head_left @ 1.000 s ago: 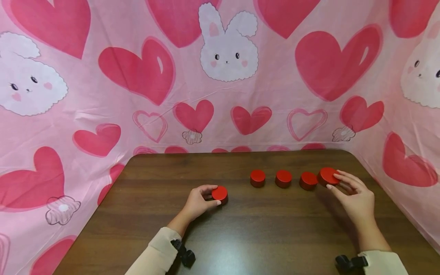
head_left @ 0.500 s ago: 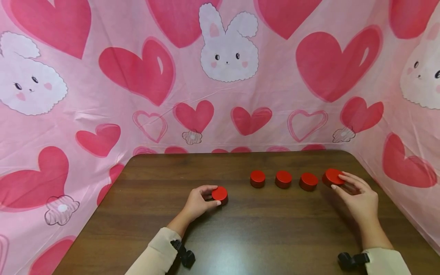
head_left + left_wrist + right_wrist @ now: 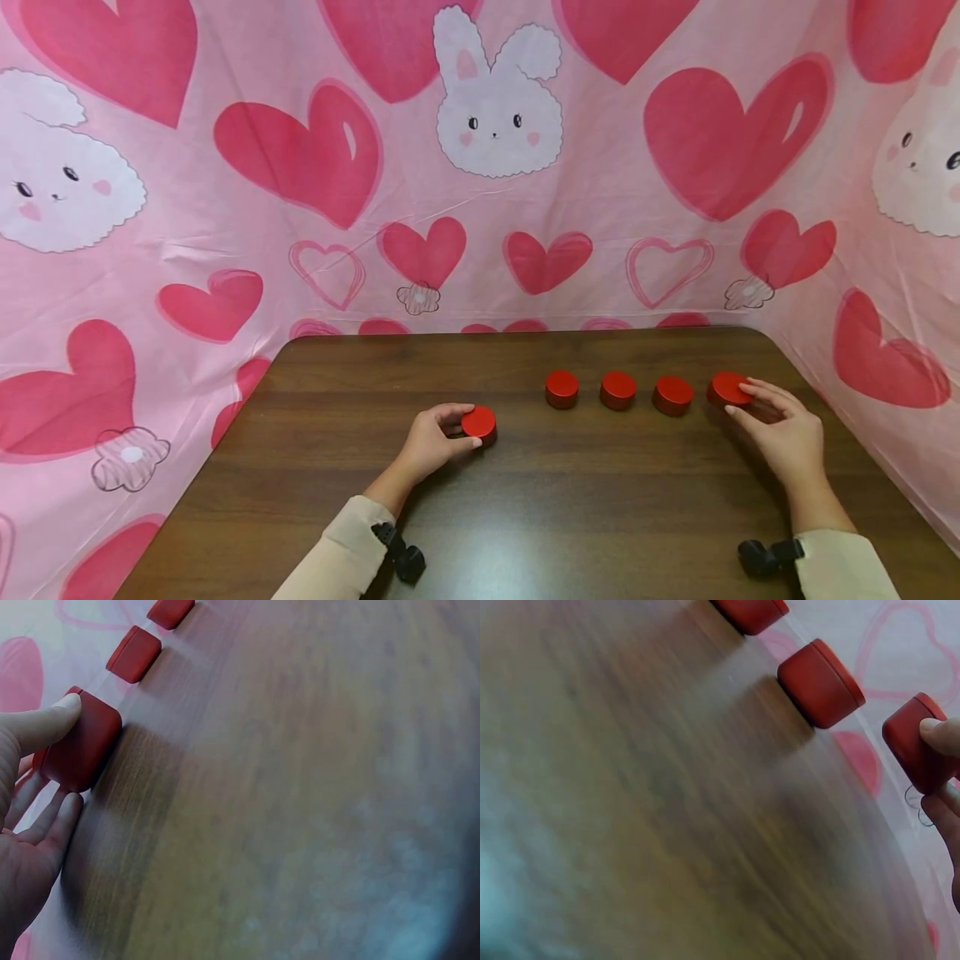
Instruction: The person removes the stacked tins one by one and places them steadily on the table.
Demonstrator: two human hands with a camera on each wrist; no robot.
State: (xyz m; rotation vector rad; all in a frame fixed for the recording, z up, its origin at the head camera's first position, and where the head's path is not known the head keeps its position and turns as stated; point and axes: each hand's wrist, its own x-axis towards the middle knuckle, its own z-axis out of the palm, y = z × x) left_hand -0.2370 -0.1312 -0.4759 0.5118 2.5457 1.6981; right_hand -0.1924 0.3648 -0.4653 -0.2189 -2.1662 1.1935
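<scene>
On table [image 3: 570, 500] | left hand [image 3: 429, 442] pinches lone red disc [image 3: 478, 422] | right hand [image 3: 783, 433] grips end disc [image 3: 727, 388] | risk: could nudge neighbour disc [image 3: 672, 394], breaking row spacing

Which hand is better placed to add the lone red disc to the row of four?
Left, probably. The left hand already grips the lone red disc, which sits just left of the row. The right hand is at the far end, holding the rightmost disc.

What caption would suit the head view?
Left hand grips one red puck; right hand holds the end puck of a row.
</scene>
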